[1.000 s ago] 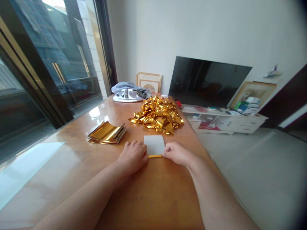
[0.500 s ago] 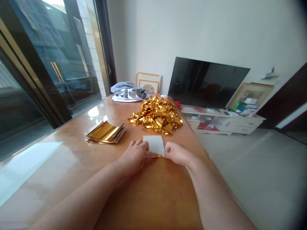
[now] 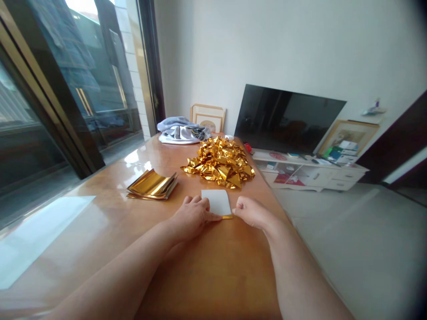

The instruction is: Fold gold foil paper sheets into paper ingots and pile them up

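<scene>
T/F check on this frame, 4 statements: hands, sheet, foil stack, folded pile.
1. Both hands, left hand and right hand, are at the near edge of the sheet. True.
2. The sheet shows its gold side up. False: it is white on top, with a gold strip folded along the near edge.
3. The foil stack lies left of the sheet. True.
4. The folded pile sits on the floor. False: it is on the table, beyond the sheet.

The left hand (image 3: 193,216) covers the paper's (image 3: 217,202) near left corner. Both forearms run off the bottom edge. Shelf items (image 3: 340,149) are too small to identify.
</scene>
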### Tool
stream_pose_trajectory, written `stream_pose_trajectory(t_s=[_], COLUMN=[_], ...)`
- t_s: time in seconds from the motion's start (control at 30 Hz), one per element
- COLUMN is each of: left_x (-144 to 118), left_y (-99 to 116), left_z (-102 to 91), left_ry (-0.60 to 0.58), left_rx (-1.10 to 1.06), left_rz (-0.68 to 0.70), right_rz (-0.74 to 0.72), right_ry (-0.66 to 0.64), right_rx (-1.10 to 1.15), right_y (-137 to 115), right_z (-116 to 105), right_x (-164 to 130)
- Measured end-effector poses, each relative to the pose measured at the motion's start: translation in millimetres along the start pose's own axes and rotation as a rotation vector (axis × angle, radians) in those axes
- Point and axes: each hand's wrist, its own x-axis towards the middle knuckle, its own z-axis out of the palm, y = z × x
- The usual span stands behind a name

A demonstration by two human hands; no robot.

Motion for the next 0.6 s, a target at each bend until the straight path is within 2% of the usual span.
stream_pose_trajectory(t_s=[0.13, 0.27, 0.47, 0.6], left_x=[-0.1, -1.9, -1.5, 0.3], left_y=[-1.4, -0.9, -2.8, -4.1], left_z=[2.0, 2.9, 4.7, 5.7], left_ry=[0.016, 0.032, 0.036, 0.024], left_rx=[-0.02, -0.035, -0.019, -0.02], left_rz=[-0.008, 0.001, -0.011, -0.002], right_rz=[-0.14, -0.291, -0.301, -0.294], right_ry=[0.0, -0.027, -0.028, -0.038], right_rx=[0.01, -0.126, -0.334, -0.467], right_y=[-15.3, -39.5, -59.9, -68.8], right_z=[-8.3, -15.0, -22.7, -16.1], right_x=[-8.8, -22.6, -38.3, -49.2])
